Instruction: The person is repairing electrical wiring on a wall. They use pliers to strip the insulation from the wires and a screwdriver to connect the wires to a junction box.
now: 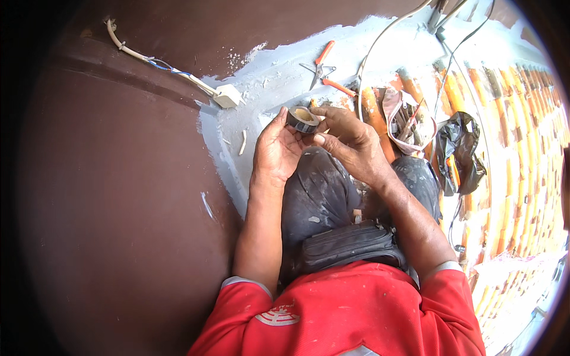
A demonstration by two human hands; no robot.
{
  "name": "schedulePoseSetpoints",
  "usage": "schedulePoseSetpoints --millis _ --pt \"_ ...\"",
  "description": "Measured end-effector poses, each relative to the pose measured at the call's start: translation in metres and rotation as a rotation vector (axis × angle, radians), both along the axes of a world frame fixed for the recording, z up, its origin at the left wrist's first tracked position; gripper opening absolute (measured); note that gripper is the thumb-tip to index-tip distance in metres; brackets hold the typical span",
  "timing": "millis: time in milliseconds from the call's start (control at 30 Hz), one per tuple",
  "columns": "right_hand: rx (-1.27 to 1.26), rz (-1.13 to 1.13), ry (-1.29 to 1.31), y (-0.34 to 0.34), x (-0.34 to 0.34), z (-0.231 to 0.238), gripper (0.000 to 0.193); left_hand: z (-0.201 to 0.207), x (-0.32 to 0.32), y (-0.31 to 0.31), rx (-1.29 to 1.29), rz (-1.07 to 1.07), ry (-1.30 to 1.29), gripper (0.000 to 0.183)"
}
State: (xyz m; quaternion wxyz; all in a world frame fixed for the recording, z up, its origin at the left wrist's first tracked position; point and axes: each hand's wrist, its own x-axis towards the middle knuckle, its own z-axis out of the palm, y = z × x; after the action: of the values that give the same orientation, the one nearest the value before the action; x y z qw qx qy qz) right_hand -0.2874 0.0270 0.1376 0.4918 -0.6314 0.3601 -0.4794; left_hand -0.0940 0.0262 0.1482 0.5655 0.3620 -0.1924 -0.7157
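Observation:
A roll of black electrical tape (303, 120) is held up between my two hands, above my knees. My left hand (278, 144) grips the roll from its left side, thumb along the edge and fingers beneath. My right hand (354, 142) pinches at the roll's right side with thumb and forefinger; whether a loose tape end lies between them I cannot make out. Ahead of my hands, red-handled pliers or snips (321, 72) lie spread on the grey-coated ledge. A white square connector box (227, 96) ends a cable (133, 53) with blue wire showing, to the left.
Orange roof tiles (510, 118) slope away on the right. On them rest an open pale bag of tools (409, 121) and a black plastic bag (458, 151). Loose cables (364, 56) cross the ledge. A brown wall (130, 196) borders my left side; a black waist pouch (350, 244) sits on my lap.

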Motion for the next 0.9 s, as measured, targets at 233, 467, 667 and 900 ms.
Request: schedulePoseSetpoints --millis 233,467,667,900 --pt "-0.297 -0.071 0.080 -0.005 -0.008 0.024 0.036 0.008 0.001 0.000 -0.341 -0.039 -0.067 0.037" --pt "-0.223 -0.014 0.010 0.004 -0.011 0.039 0.026 0.027 -0.006 0.004 -0.513 0.123 -0.210 0.024" --pt "0.106 0.134 -0.285 0.007 -0.008 0.032 0.017 0.053 -0.012 0.011 -0.546 0.212 -0.449 0.012" --pt "0.156 0.193 -0.319 0.005 -0.008 0.039 0.014 0.069 -0.011 0.017 -0.594 0.183 -0.608 0.014"
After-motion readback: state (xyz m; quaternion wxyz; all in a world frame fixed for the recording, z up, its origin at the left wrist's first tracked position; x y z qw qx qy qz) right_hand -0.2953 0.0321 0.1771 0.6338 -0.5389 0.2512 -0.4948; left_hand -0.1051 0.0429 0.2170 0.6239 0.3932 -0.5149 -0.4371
